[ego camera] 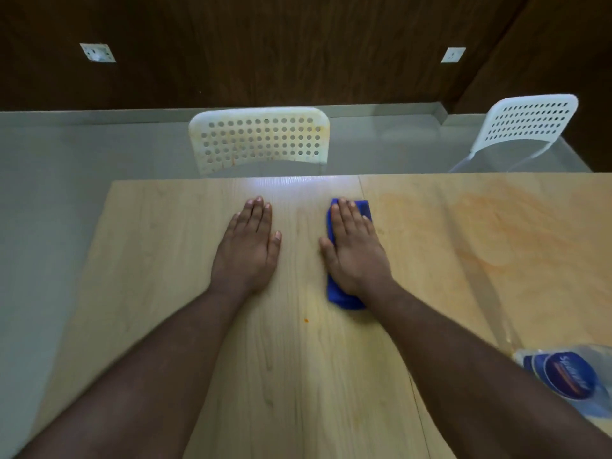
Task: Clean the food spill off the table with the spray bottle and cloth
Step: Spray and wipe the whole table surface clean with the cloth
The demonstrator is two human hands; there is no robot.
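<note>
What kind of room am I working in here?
Probably a canteen or shared dining room: a long wooden table with orange food smears, white perforated plastic chairs along its far side, and wall sockets on dark panelling.

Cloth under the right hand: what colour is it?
Solid blue cloth, seen in the head view, the only one.

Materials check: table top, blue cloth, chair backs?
Table: looks like pale wood-grain laminate with a slight sheen; grain lines and a glare patch at the far edge. Could be veneer.
Blue cloth: soft, fuzzy fabric, probably microfibre; matte, folded under the right hand.
Chair backs: white moulded plastic, perforated; the nearer one is stained orange.
</note>
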